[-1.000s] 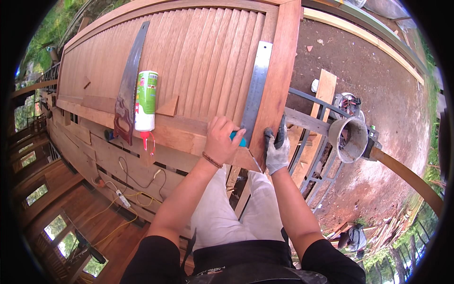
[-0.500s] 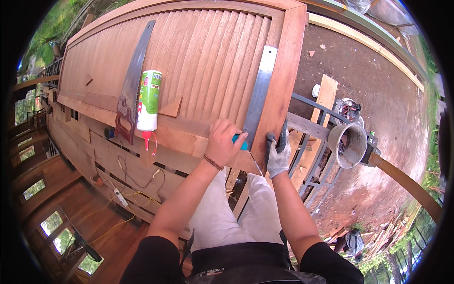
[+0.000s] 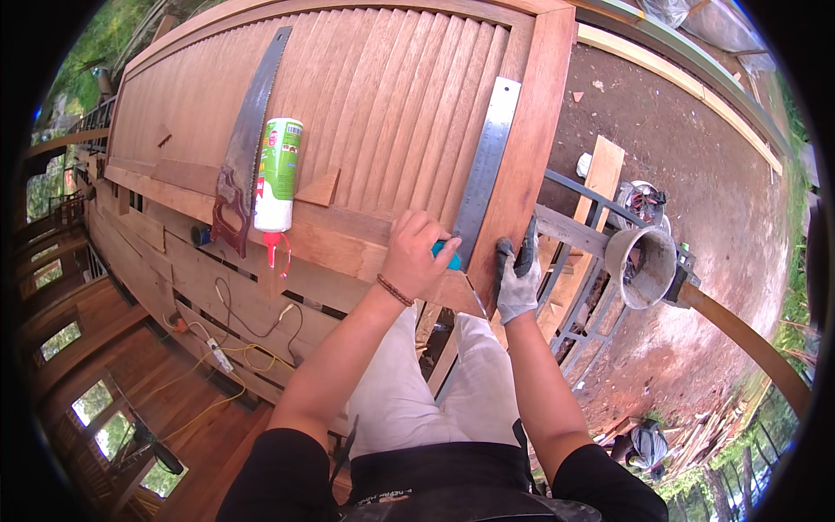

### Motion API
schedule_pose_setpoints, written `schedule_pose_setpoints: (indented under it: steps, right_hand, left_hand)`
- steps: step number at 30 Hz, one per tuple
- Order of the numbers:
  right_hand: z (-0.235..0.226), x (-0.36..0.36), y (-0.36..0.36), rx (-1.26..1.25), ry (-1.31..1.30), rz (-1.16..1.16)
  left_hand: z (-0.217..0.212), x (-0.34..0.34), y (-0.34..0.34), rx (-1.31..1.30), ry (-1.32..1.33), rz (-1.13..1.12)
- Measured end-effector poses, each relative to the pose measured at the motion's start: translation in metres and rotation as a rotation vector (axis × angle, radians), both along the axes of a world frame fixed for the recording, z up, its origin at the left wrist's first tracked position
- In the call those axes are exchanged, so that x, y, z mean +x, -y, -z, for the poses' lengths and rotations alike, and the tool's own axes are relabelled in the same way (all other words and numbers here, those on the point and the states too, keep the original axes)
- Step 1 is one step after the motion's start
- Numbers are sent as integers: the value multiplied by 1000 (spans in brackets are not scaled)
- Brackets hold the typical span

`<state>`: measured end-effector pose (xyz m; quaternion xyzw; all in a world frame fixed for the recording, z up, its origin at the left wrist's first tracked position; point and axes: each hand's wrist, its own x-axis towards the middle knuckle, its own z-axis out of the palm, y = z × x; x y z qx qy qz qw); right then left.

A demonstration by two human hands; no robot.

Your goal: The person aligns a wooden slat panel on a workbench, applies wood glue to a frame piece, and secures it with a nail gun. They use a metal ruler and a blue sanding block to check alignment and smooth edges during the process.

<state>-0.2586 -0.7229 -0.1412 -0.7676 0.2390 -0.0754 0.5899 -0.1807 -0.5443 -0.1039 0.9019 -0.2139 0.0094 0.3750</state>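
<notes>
A louvered wooden panel (image 3: 531, 148) with a broad reddish frame lies in front of me. My left hand (image 3: 417, 252), bare and with a beaded bracelet, is closed around the teal handle of a try square (image 3: 485, 165) at the panel's near right corner. Its long steel blade lies along the inner side of the right frame member. My right hand (image 3: 519, 285), in a grey-and-black glove, grips the outer edge of that corner. A handsaw (image 3: 242, 157), a green-and-white glue bottle (image 3: 278, 170) with a red nozzle and a wooden wedge (image 3: 320, 188) rest on the panel's left half.
Below the panel's left side, wooden planks (image 3: 187, 291) carry cables and a white power strip (image 3: 219, 355). A grey bucket (image 3: 639, 268) stands to the right, by a metal frame and loose boards (image 3: 602, 178). Bare soil (image 3: 696, 191) stretches beyond.
The panel and the tools on it appear slightly higher and, on the right side, farther right. Both hands have shifted slightly rightward in view and keep their grips.
</notes>
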Motion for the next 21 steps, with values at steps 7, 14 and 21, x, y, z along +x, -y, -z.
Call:
schedule_pose_setpoints:
  steps: [7,14,21]
  right_hand:
    - [-1,0,-3,5,13,20]
    - [0,2,0,43,-11,-9]
    - [-1,2,-1,50,-31,13]
  left_hand:
    - [0,0,0,2,-9,-4]
    - [3,-1,0,1,-2,-14]
    - [3,-2,0,-13,-2,-9]
